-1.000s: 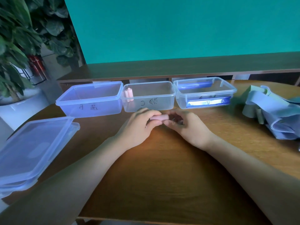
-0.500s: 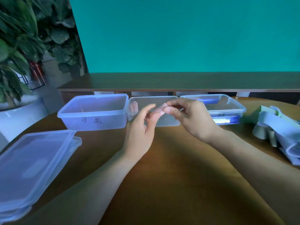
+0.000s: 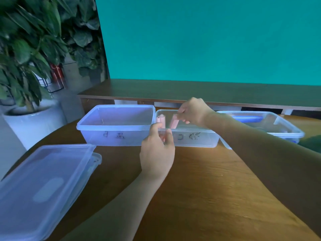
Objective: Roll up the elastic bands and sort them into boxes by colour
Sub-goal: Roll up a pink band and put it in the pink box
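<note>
My right hand reaches over the middle clear box and pinches a rolled pink band upright just inside its rim. Another pink roll stands in that box's far left corner. In front of the box's left end is my left hand, thumb and fingers loosely curled and holding nothing. To the left stands a bluish box with nothing visible inside. The right box holds a blue roll.
A stack of clear lids lies at the table's near left. Behind the boxes runs a dark wooden shelf against a teal wall. A potted plant in a white pot stands off the table's left edge.
Both hands lifted the pink roll off the table. My right hand then carried it forward over the middle box while my left hand let go and stayed in front of the box.
</note>
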The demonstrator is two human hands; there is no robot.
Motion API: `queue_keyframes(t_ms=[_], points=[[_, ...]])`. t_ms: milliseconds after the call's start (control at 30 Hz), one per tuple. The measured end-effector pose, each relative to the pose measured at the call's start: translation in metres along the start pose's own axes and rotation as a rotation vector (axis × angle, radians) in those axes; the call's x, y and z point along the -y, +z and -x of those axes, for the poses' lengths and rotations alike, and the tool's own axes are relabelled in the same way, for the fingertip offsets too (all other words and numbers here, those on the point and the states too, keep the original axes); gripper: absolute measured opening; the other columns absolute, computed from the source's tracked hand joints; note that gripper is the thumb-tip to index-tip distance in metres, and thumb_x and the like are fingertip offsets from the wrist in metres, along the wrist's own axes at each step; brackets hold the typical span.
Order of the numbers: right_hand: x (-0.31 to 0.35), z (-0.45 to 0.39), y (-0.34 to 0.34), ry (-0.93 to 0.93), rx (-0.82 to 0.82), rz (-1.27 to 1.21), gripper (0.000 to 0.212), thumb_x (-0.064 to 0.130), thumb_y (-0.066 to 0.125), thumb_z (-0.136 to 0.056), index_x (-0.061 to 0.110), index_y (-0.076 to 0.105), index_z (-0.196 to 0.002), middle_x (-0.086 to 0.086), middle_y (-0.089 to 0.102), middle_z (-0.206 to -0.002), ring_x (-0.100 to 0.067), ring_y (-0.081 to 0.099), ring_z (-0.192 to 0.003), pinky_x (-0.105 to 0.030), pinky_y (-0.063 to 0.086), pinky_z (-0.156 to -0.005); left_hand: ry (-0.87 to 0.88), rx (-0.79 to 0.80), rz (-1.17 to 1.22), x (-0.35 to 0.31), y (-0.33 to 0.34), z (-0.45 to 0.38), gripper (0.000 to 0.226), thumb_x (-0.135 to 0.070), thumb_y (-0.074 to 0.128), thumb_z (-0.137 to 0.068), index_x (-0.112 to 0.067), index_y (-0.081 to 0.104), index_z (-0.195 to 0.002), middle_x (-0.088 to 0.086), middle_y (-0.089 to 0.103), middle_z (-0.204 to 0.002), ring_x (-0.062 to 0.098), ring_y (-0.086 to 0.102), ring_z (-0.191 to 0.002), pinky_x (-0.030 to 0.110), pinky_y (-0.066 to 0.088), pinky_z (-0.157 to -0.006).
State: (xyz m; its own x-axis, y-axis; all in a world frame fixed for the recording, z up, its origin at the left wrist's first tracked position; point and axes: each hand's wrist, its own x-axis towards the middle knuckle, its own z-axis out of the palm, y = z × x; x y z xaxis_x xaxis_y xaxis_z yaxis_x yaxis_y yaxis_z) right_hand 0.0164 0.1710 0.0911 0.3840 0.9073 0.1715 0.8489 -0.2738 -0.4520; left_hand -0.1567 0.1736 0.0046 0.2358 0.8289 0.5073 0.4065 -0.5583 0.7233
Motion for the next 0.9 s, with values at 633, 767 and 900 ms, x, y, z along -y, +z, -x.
queue_keyframes(t_ms=[633, 767, 900], points=[[0.016, -0.012, 0.025, 0.082, -0.052, -0.126, 0.023, 0.023, 0.073, -0.091, 0.002, 0.077, -0.083, -0.01, 0.076, -0.077, -0.024, 0.076, -0.078, -0.035, 0.06, -0.086, -0.049, 0.048, -0.009, -0.008, -0.006, 0.003, 0.039, -0.042, 0.055, -0.099, -0.031, 0.05, -0.136, -0.009, 0.069, -0.106, 0.013, 0.068, -0.092, 0.027, 0.058, -0.073], [0.015, -0.013, 0.024, 0.112, -0.041, -0.12, 0.022, 0.021, 0.071, -0.093, 0.0, 0.078, -0.089, -0.01, 0.078, -0.083, -0.024, 0.076, -0.085, -0.035, 0.06, -0.087, -0.049, 0.051, 0.002, -0.007, -0.005, 0.004, 0.04, -0.042, 0.055, -0.099, -0.03, 0.05, -0.136, -0.009, 0.069, -0.11, 0.014, 0.068, -0.094, 0.028, 0.058, -0.075], [0.013, -0.016, 0.023, 0.098, -0.051, -0.141, 0.015, 0.007, 0.067, -0.092, -0.006, 0.074, -0.097, -0.018, 0.076, -0.091, -0.024, 0.074, -0.077, -0.038, 0.062, -0.081, -0.037, 0.029, 0.011, -0.007, -0.004, 0.003, 0.038, -0.041, 0.057, -0.098, -0.028, 0.052, -0.134, -0.008, 0.07, -0.111, 0.013, 0.068, -0.094, 0.028, 0.06, -0.076]])
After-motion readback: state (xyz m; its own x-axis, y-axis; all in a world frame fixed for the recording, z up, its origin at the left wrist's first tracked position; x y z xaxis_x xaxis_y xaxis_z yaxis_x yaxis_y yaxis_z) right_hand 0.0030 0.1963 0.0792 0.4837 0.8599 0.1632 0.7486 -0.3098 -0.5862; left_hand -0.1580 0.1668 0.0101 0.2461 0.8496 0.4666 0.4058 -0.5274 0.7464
